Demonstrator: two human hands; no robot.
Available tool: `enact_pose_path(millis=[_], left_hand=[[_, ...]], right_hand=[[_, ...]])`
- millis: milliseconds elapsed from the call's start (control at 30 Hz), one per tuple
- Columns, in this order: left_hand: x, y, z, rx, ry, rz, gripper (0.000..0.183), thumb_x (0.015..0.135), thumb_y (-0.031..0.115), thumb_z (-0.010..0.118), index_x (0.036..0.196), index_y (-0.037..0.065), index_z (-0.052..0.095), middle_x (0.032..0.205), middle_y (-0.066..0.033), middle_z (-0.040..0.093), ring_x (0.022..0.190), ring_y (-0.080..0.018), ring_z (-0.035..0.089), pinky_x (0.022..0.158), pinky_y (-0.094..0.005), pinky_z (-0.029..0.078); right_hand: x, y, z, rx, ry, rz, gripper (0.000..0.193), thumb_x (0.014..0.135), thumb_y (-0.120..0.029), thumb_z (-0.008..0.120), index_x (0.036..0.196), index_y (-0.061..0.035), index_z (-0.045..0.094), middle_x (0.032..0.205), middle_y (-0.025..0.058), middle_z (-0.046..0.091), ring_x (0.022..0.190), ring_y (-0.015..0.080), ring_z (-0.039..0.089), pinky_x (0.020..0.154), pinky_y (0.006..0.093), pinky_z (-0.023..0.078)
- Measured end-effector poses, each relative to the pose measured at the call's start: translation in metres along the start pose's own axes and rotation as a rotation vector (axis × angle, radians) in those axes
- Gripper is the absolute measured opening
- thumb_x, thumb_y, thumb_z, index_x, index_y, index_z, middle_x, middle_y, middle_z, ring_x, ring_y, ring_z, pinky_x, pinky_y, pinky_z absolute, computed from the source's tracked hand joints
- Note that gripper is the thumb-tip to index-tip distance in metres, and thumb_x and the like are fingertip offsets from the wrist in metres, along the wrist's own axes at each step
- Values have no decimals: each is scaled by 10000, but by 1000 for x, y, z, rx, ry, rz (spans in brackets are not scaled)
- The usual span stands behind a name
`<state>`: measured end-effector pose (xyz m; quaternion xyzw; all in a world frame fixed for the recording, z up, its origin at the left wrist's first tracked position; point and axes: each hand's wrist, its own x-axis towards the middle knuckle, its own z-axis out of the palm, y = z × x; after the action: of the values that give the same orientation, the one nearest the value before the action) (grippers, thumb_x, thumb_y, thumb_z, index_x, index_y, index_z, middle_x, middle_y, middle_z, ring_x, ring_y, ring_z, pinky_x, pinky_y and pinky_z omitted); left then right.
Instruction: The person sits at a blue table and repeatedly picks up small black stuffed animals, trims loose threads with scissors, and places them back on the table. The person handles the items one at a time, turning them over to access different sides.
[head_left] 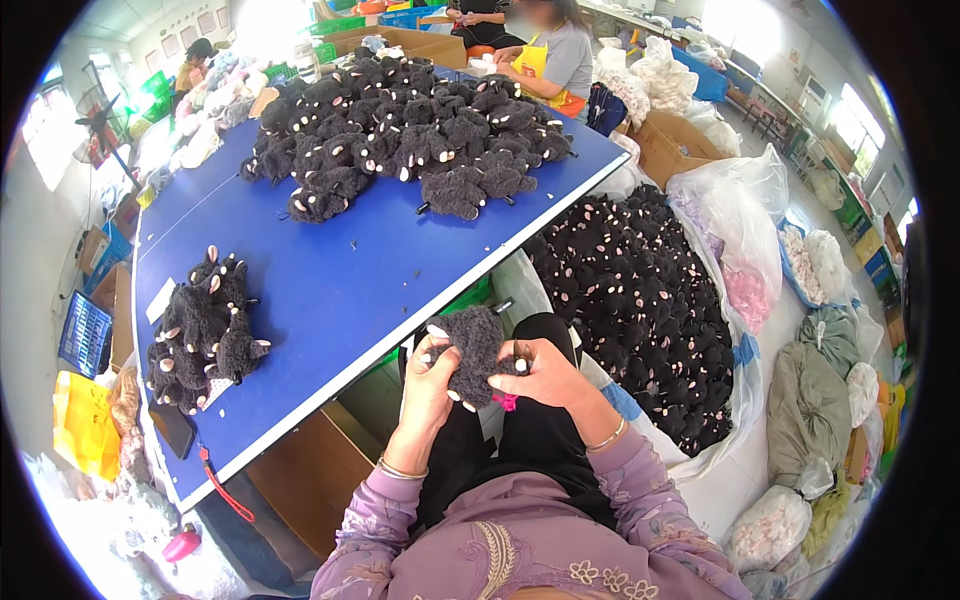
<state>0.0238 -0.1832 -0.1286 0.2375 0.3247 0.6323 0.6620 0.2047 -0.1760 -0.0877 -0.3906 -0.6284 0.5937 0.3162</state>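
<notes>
Fuzzy black plush toy (472, 345) above the lap (535, 440), gripped between left hand (432, 380) and right hand (548, 373).

Each hand pinches one side of it, near the table (370, 265) edge, with a bright pink bit (506, 402) showing beneath; over on the blue top, a small heap (205, 325) of similar black toys sits at left by a dark flat slab (173, 430), a larger heap (400, 130) covers the far end, a big open sack (748, 352) of black pieces (630, 310) stands at right, and a co-worker (568, 62) in a yellow apron (533, 66) is beyond.

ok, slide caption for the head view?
Left hand and right hand hold a black plush piece by a blue table bearing a large heap and a small heap of others.
</notes>
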Motion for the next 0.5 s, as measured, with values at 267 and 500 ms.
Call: enact_pose_path(millis=[267,500], left_hand=[[-2,-5,-3,30,-96,41,144,872,-15,578,982,71,540,872,-3,574,721,-61,517,666,-203,434],[5,-4,6,-47,-51,55,119,889,16,580,960,99,531,741,40,523,637,-44,491,568,-181,383]], right_hand=[[0,4,-11,-80,2,-91,222,763,-142,732,793,-34,541,748,-17,537,722,61,475,664,237,419],[8,7,0,-127,333,-323,117,815,-70,649,889,-22,573,710,-24,511,609,24,439,548,207,386]])
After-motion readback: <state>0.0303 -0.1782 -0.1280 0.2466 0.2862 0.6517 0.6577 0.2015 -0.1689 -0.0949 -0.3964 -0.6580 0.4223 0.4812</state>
